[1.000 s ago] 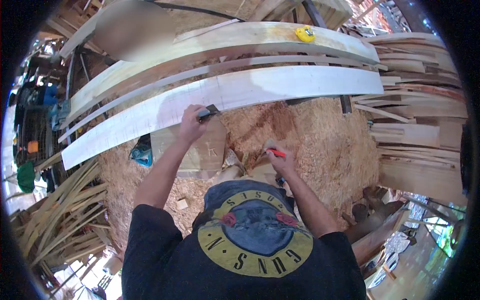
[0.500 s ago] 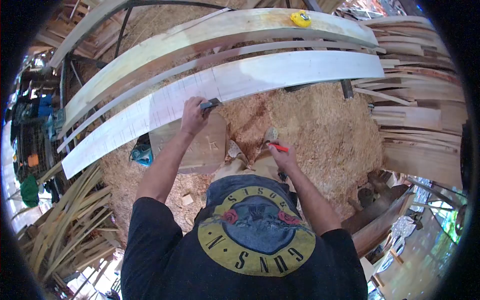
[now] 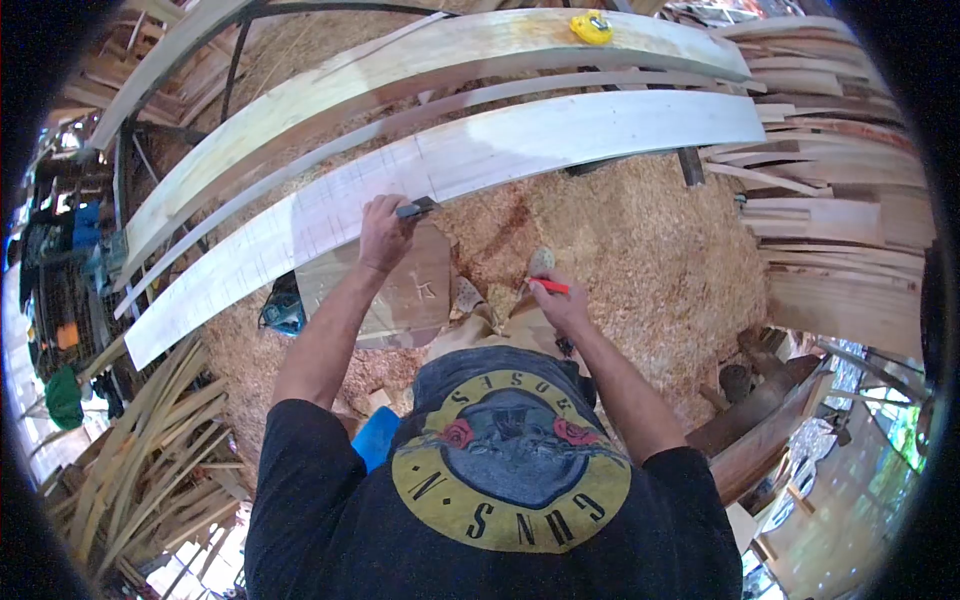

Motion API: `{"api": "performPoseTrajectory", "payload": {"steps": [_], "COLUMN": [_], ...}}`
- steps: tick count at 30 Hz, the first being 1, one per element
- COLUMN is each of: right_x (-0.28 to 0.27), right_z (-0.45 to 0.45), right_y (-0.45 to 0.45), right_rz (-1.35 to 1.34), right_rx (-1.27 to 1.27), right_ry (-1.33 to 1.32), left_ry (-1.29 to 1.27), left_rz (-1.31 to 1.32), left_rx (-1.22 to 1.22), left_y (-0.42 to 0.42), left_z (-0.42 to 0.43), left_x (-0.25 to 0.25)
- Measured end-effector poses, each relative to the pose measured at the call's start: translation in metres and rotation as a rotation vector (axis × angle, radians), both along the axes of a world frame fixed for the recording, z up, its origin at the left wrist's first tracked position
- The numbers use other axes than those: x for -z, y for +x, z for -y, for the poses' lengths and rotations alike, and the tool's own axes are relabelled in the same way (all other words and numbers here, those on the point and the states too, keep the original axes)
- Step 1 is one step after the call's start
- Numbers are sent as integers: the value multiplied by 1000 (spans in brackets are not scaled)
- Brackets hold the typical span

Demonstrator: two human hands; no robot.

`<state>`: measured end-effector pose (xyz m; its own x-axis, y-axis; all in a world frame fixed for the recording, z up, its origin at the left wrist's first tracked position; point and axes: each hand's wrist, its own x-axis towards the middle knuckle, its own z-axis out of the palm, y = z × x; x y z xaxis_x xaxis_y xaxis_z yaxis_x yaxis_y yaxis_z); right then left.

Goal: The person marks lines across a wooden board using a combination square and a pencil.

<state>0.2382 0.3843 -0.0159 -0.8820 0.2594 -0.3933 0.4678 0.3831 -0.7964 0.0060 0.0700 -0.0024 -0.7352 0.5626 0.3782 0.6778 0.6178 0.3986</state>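
Observation:
My left hand (image 3: pixel 385 232) is closed on a small dark square tool (image 3: pixel 416 207) at the near edge of a long, pale curved board (image 3: pixel 500 140). Thin pencil-like lines cross the board's left half. In my right hand (image 3: pixel 562 305) is a red marker or pencil (image 3: pixel 549 286), held above the shavings, away from the board. Beyond lies a thicker curved timber (image 3: pixel 350 95) with a yellow tape measure (image 3: pixel 591 28) on top. Between the two runs a narrow wooden strip (image 3: pixel 400 122).
Wood shavings (image 3: pixel 650 250) cover the ground. A flat wooden block (image 3: pixel 400 300) and a teal power tool (image 3: pixel 284 308) sit below the board. Stacked planks (image 3: pixel 840 220) line the right; thin offcuts (image 3: pixel 140 440) pile at lower left. Something blue (image 3: pixel 376 438) shows beside my shirt.
The view has shifted, so the boards sit higher in the picture. A blue object has come into view beside my shirt. Both hands keep their holds; a blurred patch at the upper left is gone.

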Motion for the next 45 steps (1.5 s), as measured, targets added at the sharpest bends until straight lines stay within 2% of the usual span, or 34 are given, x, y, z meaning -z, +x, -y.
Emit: {"api": "performPoseTrajectory", "payload": {"steps": [2, 11, 26, 29, 32, 35, 38, 41, 45], "right_x": [-22, -19, 10, 0, -18, -3, -21, 8, 2], "right_z": [3, 9, 6, 13, 27, 46, 59, 76, 94], "right_y": [-7, -13, -21, -27, -48, -68, -96, -113, -126], "right_rz": [94, -29, -57, -70, -10, -149, 23, -76, -131], "right_rx": [-2, -10, -24, 1, 44, 91, 198, 217, 140], "right_ry": [2, -1, -92, -143, -248, -392, -691, -835, -508], "left_ry": [-10, 0, 21, 3, 2, -1, 3, -4, -25], "left_rz": [2, -18, 4, 5, 1, -10, -26, -18, 0], "left_rx": [0, 8, -18, -48, -66, -78, -78, -89, -86], "left_y": [-1, -1, -1, 1, 3, 2, 1, 4, 5], "left_z": [2, 3, 0, -4, -7, -6, -6, -6, -6], "left_x": [5, 6, 1, -7, -10, -7, -7, -10, -12]}}
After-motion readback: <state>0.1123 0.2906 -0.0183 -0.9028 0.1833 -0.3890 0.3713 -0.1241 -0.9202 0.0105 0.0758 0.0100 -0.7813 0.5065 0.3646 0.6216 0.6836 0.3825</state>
